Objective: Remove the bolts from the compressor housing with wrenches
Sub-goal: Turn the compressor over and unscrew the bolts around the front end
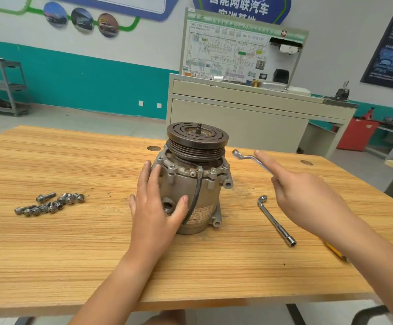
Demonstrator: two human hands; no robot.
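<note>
Standing upright mid-table (73,254), pulley (196,139) on top, the compressor housing (212,198) has the left hand (155,212) pressed flat against its side, fingers straight. At 2 o'clock the right hand (308,200) stretches its index finger over an offset ring wrench (242,157); whether it grips, I cannot tell. Loose bolts (50,204) lie at 9 o'clock, an L-shaped socket wrench (275,221) at 4.

One head-worn view — facing forward and down, close over the wooden table (73,254) and compressor (209,200)
</note>
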